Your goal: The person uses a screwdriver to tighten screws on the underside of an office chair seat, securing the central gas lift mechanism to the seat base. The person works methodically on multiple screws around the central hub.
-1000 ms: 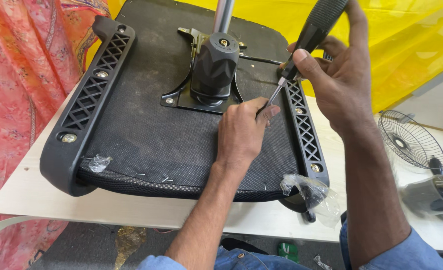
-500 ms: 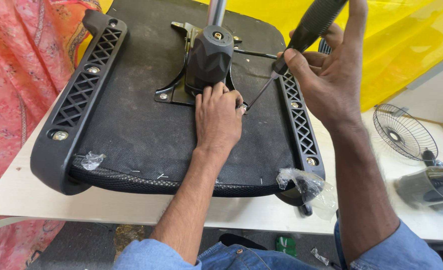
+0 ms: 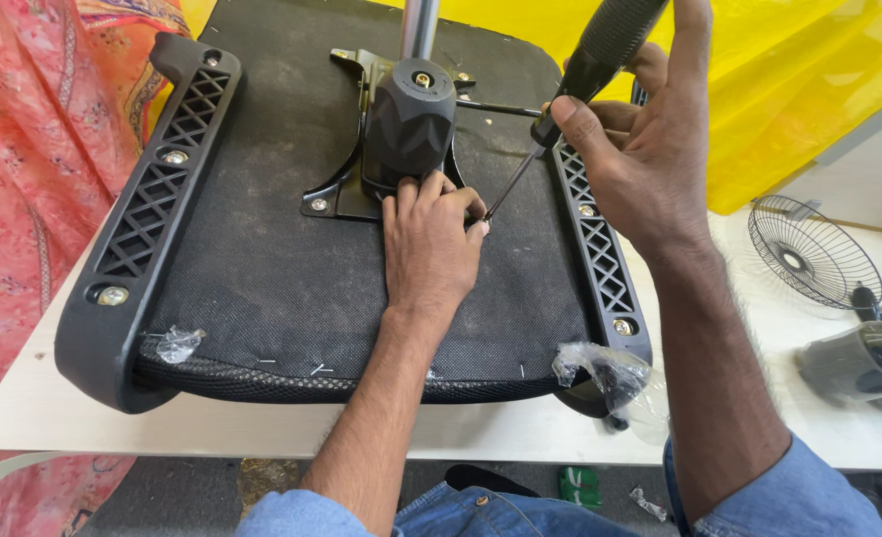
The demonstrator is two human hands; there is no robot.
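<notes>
An upturned black office chair seat point(image 3: 262, 268) lies on a white table point(image 3: 500, 433), with its metal mounting plate point(image 3: 336, 194) and black mechanism housing point(image 3: 409, 119) facing up. My right hand point(image 3: 640, 149) grips a screwdriver point(image 3: 580, 75) by its black handle; the shaft slants down to the plate's near right corner. My left hand point(image 3: 431, 244) rests on the seat there, fingertips pinched around the screwdriver tip, apparently steadying a screw that I cannot make out.
Black lattice armrest brackets point(image 3: 152, 209) run along both sides of the seat. A small wire fan guard point(image 3: 809, 259) and a plastic-wrapped part point(image 3: 864, 363) lie on the table at right. Pink patterned cloth point(image 3: 23, 179) hangs at left, yellow plastic sheet point(image 3: 809, 80) behind.
My left hand slid up the seat from its right middle to the mounting plate's corner. The screwdriver tip followed it and now meets the fingertips there.
</notes>
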